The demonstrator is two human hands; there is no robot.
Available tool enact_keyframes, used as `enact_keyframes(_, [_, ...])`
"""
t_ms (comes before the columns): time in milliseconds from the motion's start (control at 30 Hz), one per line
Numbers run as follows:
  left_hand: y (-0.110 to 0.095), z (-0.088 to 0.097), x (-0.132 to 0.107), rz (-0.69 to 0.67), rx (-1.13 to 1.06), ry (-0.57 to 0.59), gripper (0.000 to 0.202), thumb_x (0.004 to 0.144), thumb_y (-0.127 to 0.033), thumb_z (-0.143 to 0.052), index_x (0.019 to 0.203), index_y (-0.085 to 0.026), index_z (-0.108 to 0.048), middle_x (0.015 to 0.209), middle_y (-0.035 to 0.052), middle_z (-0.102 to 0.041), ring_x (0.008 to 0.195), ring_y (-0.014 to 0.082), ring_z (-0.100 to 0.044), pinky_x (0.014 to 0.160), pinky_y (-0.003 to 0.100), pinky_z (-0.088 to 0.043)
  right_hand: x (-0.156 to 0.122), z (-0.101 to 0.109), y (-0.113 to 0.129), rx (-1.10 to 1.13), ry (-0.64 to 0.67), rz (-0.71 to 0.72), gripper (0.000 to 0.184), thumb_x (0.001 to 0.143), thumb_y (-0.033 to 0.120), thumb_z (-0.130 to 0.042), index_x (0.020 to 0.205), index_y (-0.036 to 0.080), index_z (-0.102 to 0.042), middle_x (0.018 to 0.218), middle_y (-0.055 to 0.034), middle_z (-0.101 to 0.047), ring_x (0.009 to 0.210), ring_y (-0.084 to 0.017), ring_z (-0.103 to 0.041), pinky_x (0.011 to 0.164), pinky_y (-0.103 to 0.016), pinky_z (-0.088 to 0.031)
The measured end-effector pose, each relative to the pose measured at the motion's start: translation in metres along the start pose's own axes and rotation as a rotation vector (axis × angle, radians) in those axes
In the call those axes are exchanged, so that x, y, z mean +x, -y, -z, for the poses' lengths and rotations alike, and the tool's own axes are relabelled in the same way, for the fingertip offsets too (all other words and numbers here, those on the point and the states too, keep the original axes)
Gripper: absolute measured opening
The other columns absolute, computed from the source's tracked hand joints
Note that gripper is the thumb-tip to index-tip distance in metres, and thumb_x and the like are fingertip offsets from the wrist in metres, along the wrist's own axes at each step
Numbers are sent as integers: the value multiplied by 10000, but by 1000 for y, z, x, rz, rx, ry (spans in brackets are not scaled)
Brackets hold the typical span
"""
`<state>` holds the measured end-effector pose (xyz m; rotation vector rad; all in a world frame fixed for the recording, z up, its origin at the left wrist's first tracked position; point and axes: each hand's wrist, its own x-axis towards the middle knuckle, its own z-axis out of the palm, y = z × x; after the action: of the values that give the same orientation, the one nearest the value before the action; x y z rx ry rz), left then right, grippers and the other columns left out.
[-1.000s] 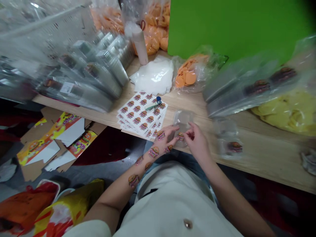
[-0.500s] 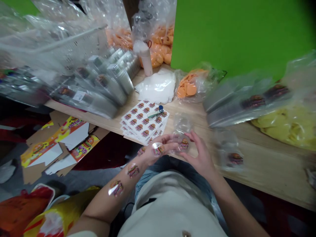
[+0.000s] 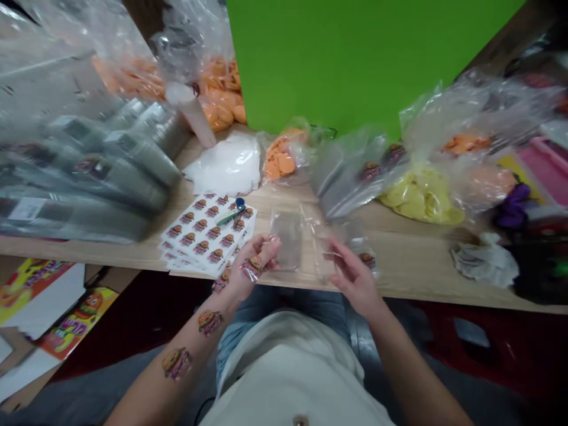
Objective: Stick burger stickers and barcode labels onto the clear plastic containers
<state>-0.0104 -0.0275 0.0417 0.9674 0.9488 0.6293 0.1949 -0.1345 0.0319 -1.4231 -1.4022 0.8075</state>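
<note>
Our left grip (image 3: 260,257) is curled, fingers bunched toward the thumb, and we cannot tell whether it pinches anything small. Burger stickers (image 3: 208,322) sit on its back and along our forearm. Our right grip (image 3: 352,278) stands open with fingers spread, its fingertips (image 3: 333,253) at a clear plastic sleeve (image 3: 322,251) near the front edge of the desk (image 3: 412,278); we cannot tell whether they touch it. Between the two grips, a second clear sleeve (image 3: 287,239) lies flat on the desk. Just left of it are stacked burger sticker sheets (image 3: 206,234) with a blue-capped tool (image 3: 234,214) on top. Farther back on the desk lie a white sheet (image 3: 226,165), a bag of orange discs (image 3: 279,161) and a bag of yellow discs (image 3: 419,195).
</note>
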Motion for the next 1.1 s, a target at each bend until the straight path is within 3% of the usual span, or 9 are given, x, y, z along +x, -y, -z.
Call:
enact_keyframes(133, [14,9,8,24,69,-102,516,677,-420,-686,1095,-206,-474,663,-61,-534,569,81,-563,582,216,-490,-19,40,0,148,-3,-122,552,838,439,-501,1350,321,-329,1349,-57,-457,1151,-221,-515,966,-412,-428])
enact_keyframes(333, [15,10,5,58,-7,-80,505,662,-354,-718,1079,-194,-483,764,-36,-571,647,98,-613,664,245,-506,-29,114,-10,-610,174,-47,580,784,356,-590,1322,270,-393,1322,-79,-468,1226,-262,-420,1033,-478,-331])
enact_keyframes(433, [8,6,2,95,-82,-33,532,649,-301,-738,1098,-183,-478,802,-11,-590,705,124,-640,662,225,-493,-24,120,-31,-724,274,1,557,816,331,-536,1337,224,-369,1299,-109,-482,1197,-259,-444,1000,-477,-373])
enact_keyframes(567, [8,4,0,95,-87,-55,524,667,-298,-725,1116,-193,-474,749,-33,-568,636,93,-621,637,211,-484,-21,118,-52,-761,264,-12,563,845,339,-486,1366,219,-311,1321,-115,-458,1211,-247,-433,996,-472,-378])
enact_keyframes(733, [12,2,-3,114,-81,-91,553,683,-338,-707,1159,-204,-462,769,-39,-545,614,76,-611,579,175,-451,-21,125,-51,-804,316,11,557,834,384,-490,1350,239,-340,1358,-111,-426,1223,-256,-431,966,-466,-407])
enact_keyframes(833, [12,3,-3,78,-99,1,569,691,-355,-698,1185,-211,-454,762,-31,-547,631,90,-607,620,207,-465,-16,109,-32,-940,89,58,551,782,424,-551,1277,210,-442,1343,-143,-426,1229,-323,-401,941,-523,-391])
enact_keyframes(933, [18,6,2,-16,29,-1,521,724,-393,-654,1175,-214,-465,773,-18,-546,648,101,-585,654,254,-475,-2,64,-5,-857,-222,53,362,832,362,-497,1150,194,-535,1087,-115,-594,1036,-260,-539,866,-451,-446])
enact_keyframes(1000, [27,7,8,-129,289,-135,461,733,-407,-633,1123,-201,-498,802,1,-549,662,111,-564,657,273,-471,11,22,5,-745,-179,77,262,867,292,-436,1064,199,-581,963,-84,-627,925,-215,-570,825,-393,-467])
enact_keyframes(1100, [42,8,16,-338,710,-374,405,763,-395,-598,1103,-195,-506,932,50,-550,835,165,-556,786,346,-458,31,-39,0,-710,67,178,329,869,252,-418,1164,186,-546,1199,-112,-546,1127,-241,-481,926,-414,-416])
